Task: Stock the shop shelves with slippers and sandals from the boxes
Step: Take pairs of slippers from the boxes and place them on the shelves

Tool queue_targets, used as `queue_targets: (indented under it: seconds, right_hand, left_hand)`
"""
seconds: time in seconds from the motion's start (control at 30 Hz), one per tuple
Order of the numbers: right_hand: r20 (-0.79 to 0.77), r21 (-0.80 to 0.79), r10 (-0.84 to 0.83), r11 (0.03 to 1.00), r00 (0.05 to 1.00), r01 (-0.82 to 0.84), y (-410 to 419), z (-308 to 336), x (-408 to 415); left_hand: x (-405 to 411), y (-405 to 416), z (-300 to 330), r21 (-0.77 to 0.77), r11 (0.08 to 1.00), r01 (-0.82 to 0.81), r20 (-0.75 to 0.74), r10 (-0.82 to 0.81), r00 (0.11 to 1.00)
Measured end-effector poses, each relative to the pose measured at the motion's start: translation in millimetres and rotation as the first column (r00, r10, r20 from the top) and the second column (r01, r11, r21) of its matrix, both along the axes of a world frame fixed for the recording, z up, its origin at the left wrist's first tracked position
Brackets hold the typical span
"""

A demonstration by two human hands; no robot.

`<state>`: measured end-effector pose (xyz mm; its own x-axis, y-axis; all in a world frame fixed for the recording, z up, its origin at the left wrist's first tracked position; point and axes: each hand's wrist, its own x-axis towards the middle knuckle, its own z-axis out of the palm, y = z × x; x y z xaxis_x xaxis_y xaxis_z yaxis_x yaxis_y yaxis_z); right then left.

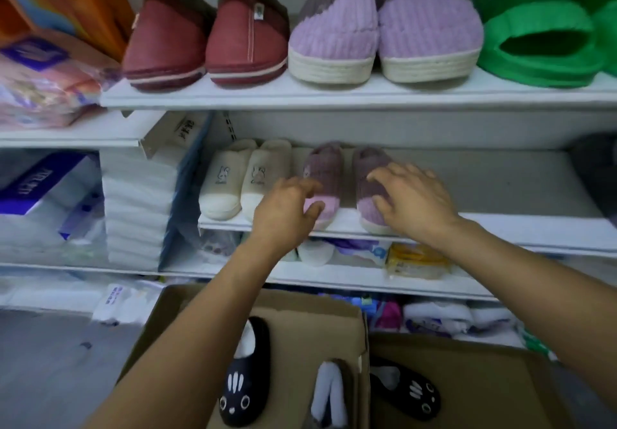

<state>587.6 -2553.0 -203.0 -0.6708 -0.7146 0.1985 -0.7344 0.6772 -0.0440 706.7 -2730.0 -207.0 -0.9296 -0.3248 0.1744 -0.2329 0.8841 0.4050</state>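
Note:
A pair of mauve-and-pink plush slippers stands on the middle shelf (pixel 500 228). My left hand (pixel 287 211) has its fingers spread around the toe of the left slipper (pixel 325 168). My right hand (pixel 414 201) rests open on top of the right slipper (pixel 367 168); whether either hand grips is unclear. To their left stands a cream pair (pixel 233 181) with rabbit prints. Below, open cardboard boxes (pixel 320 328) hold black slippers (pixel 243 392) with white animal faces, another one (pixel 407 392) in the right box.
The top shelf (pixel 334 94) carries dark red (pixel 207 38), lilac (pixel 384 34) and green (pixel 541 38) slippers. Tissue packs (pixel 43 84) and stacked white goods (pixel 137 208) fill the left shelves. Packaged items lie on the lower shelves. The middle shelf is bare to the right.

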Motion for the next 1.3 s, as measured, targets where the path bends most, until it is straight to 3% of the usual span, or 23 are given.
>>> queue_targets:
  seconds: [0.13,0.3,0.73,1.07,1.3]
  right_hand:
    - [0.073,-0.003,0.015,1.000,0.997,-0.014,23,-19,48]
    - [0.190,0.059,0.049,0.996,0.981,-0.061,40,-65,93]
    - [0.490,0.174,0.104,0.961,0.866,-0.214,70,-179,174]
    - [0.648,0.211,0.048,0.948,0.760,-0.240,47,-260,195]
    - [0.672,0.237,-0.004,0.948,0.741,-0.211,16,-301,189]
  left_hand:
    - [64,15,-26,0.128,0.992,-0.014,-0.035,0.019,0.999]
    - [123,20,-79,0.272,0.956,-0.112,0.123,0.081,0.989]
    - [242,74,-207,0.400,0.850,-0.343,0.452,0.143,0.881]
    - [247,29,-284,0.408,0.790,-0.457,0.609,0.137,0.781]
    - [227,-52,-320,0.167,0.903,-0.395,0.673,0.188,0.715]
